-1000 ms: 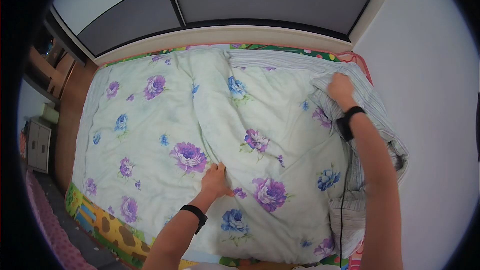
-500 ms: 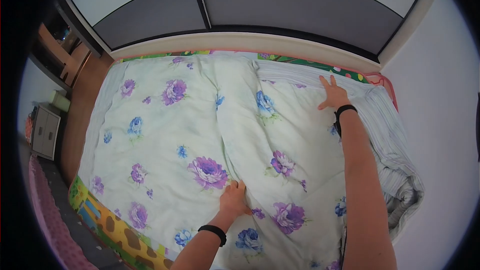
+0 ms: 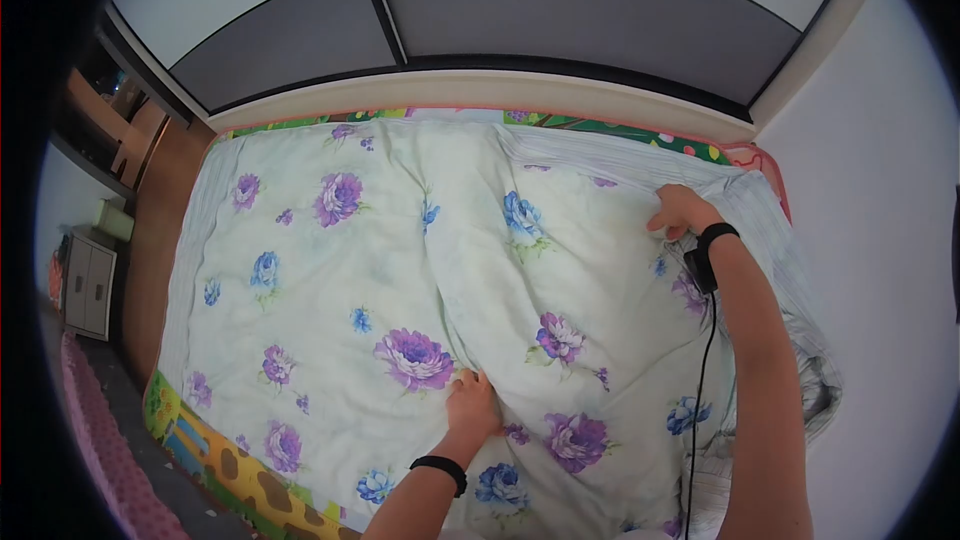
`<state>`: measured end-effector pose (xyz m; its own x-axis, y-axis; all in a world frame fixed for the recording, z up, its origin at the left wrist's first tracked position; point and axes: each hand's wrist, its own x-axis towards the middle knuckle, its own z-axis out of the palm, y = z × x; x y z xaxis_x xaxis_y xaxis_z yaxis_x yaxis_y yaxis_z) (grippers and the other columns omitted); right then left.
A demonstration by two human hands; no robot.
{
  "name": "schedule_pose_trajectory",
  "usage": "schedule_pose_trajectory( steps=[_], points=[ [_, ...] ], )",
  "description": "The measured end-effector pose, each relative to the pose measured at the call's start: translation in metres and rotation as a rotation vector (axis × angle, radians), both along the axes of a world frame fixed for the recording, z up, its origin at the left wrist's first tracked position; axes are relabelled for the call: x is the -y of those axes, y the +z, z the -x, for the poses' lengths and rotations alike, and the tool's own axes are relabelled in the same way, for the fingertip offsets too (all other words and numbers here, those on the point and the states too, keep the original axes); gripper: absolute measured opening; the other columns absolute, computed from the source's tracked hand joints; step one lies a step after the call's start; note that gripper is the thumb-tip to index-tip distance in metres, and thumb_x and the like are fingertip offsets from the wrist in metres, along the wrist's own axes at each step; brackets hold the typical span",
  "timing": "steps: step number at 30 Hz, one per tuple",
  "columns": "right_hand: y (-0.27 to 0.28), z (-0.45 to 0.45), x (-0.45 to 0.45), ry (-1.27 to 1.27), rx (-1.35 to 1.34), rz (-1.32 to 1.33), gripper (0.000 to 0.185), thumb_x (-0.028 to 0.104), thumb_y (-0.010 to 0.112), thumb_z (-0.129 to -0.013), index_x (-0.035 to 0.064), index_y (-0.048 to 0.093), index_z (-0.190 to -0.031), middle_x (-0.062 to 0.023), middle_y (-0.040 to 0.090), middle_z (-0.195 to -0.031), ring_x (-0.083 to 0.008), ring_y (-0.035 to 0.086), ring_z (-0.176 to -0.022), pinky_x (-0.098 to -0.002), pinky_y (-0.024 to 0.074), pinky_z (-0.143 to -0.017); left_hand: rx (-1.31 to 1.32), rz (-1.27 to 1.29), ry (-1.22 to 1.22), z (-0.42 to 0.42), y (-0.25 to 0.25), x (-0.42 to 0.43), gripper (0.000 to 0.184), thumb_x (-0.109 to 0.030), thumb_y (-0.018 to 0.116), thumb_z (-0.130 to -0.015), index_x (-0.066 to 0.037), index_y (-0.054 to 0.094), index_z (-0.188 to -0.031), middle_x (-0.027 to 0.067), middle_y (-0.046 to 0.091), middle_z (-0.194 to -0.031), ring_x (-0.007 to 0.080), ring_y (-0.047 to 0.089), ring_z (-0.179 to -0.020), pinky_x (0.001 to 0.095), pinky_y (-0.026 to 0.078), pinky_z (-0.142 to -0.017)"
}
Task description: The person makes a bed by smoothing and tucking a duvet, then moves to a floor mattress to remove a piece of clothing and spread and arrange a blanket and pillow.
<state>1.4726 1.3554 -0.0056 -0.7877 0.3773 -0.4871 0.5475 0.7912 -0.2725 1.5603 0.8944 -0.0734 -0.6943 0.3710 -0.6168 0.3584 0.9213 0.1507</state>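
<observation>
A white quilt [image 3: 330, 270] with purple and blue flowers lies spread out, with a raised fold running down its middle. My left hand [image 3: 473, 406] is at the near end of that fold, its fingers curled into the fabric. Up at the quilt's far right corner, my right hand [image 3: 686, 212] has its fingers bent down and closed on the edge; the fingertips are partly hidden. Beneath the quilt, a striped sheet [image 3: 750, 202] shows along the right and far sides. Each wrist wears a black band, and a cable hangs from the right one.
A colourful patterned mat [image 3: 225, 465] sticks out under the bedding. A grey and white sliding-door wardrobe [image 3: 580, 15] stands behind, and a white wall [image 3: 870, 270] is close on the right. At left are a small cabinet [image 3: 90, 285] and a pink cloth [image 3: 105, 440].
My right hand has gone from spread fingers over the far right edge to curled fingers, slightly nearer to me. My left hand stays at the fold, its fingers drawn closer together.
</observation>
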Motion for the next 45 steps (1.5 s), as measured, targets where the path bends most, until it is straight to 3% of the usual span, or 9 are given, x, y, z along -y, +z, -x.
schedule_pose_trajectory(
  steps=[5,13,20,24,27,32,35,38,45],
  points=[
    [0.012,0.008,-0.048,0.05,-0.41,-0.941,0.015,0.006,0.05,-0.088,0.0021,0.058,-0.1,-0.0209,0.067,-0.101,-0.0357,0.069,-0.089,-0.0434,0.0572,-0.072,-0.016,-0.042,0.001,0.0,0.006,0.001,0.095,-0.024,0.095,-0.043,-0.011,0.042,-0.12,0.0138,0.05,-0.116,0.0337,0.054,-0.111,0.0415,0.053,-0.088],
    [-0.041,0.031,-0.042,-0.333,-0.608,-0.694,0.036,0.004,0.058,-0.084,0.0068,0.042,-0.116,-0.026,0.052,-0.119,-0.043,0.064,-0.096,-0.0483,0.0552,-0.074,0.037,-0.057,0.021,0.004,0.012,0.001,0.092,-0.022,0.094,-0.045,-0.013,0.04,-0.119,0.0132,0.05,-0.116,0.0348,0.055,-0.11,0.0433,0.053,-0.085],
    [-0.119,0.025,-0.042,-0.246,-0.62,-0.241,0.099,0.027,0.074,-0.077,0.0222,0.011,-0.153,-0.0225,0.0,-0.158,-0.0476,0.029,-0.137,-0.0581,0.0312,-0.108,0.042,-0.097,0.028,0.004,0.011,0.003,0.09,-0.02,0.093,-0.046,-0.014,0.041,-0.119,0.0133,0.05,-0.115,0.0354,0.056,-0.109,0.0453,0.053,-0.085],
    [-0.11,0.031,0.029,-0.077,-0.444,-0.578,0.096,0.034,0.076,-0.071,0.0258,0.025,-0.152,-0.0141,0.006,-0.16,-0.043,0.021,-0.142,-0.0775,0.0245,-0.098,0.029,-0.114,0.041,0.004,0.013,0.002,0.089,-0.017,0.093,-0.046,-0.012,0.042,-0.118,0.0145,0.051,-0.116,0.0364,0.056,-0.109,0.0449,0.053,-0.086],
    [-0.048,-0.009,0.172,0.373,-0.329,0.023,0.086,0.038,0.079,-0.068,0.0344,0.04,-0.145,-0.013,0.014,-0.159,-0.0408,0.011,-0.145,-0.0792,0.019,-0.1,0.0,-0.139,0.036,0.002,0.011,0.005,0.09,-0.016,0.094,-0.044,-0.012,0.042,-0.118,0.015,0.051,-0.116,0.0369,0.057,-0.109,0.045,0.053,-0.086],
    [-0.045,-0.067,0.301,0.986,-0.356,-0.021,0.082,0.05,0.081,-0.063,0.0359,0.05,-0.138,-0.0062,0.022,-0.158,-0.036,0.011,-0.147,-0.0796,0.0126,-0.101,-0.019,-0.142,-0.004,-0.002,-0.001,0.009,0.1,-0.02,0.093,-0.043,-0.011,0.038,-0.126,0.017,0.051,-0.118,0.038,0.055,-0.111,0.0447,0.051,-0.089],
    [-0.054,-0.059,0.23,0.486,-0.301,-0.089,0.077,0.051,0.077,-0.067,0.0341,0.05,-0.137,-0.0045,0.03,-0.155,-0.0306,0.019,-0.145,-0.0818,0.0173,-0.097,-0.039,-0.179,-0.014,-0.004,0.001,0.018,0.103,-0.02,0.093,-0.042,-0.011,0.037,-0.128,0.0179,0.051,-0.118,0.0378,0.056,-0.11,0.0435,0.051,-0.09],
    [-0.083,-0.11,0.11,0.135,-0.27,-0.33,0.097,0.051,0.079,-0.064,0.0247,0.038,-0.147,-0.0255,0.03,-0.151,-0.043,0.032,-0.137,-0.0492,0.0333,-0.11,-0.059,-0.198,-0.015,-0.007,-0.001,0.016,0.107,-0.021,0.094,-0.04,-0.011,0.036,-0.129,0.0188,0.05,-0.118,0.0377,0.057,-0.11,0.0426,0.05,-0.09],
    [-0.067,-0.244,0.162,0.236,0.005,-0.348,0.086,0.057,0.065,-0.08,0.0168,0.033,-0.149,-0.0246,0.024,-0.154,-0.0446,0.02,-0.142,-0.0658,0.0249,-0.107,-0.15,-0.309,-0.016,-0.026,-0.009,0.037,0.113,-0.027,0.092,-0.046,-0.01,0.031,-0.14,0.0205,0.047,-0.126,0.038,0.053,-0.117,0.0432,0.047,-0.096]
  ],
)
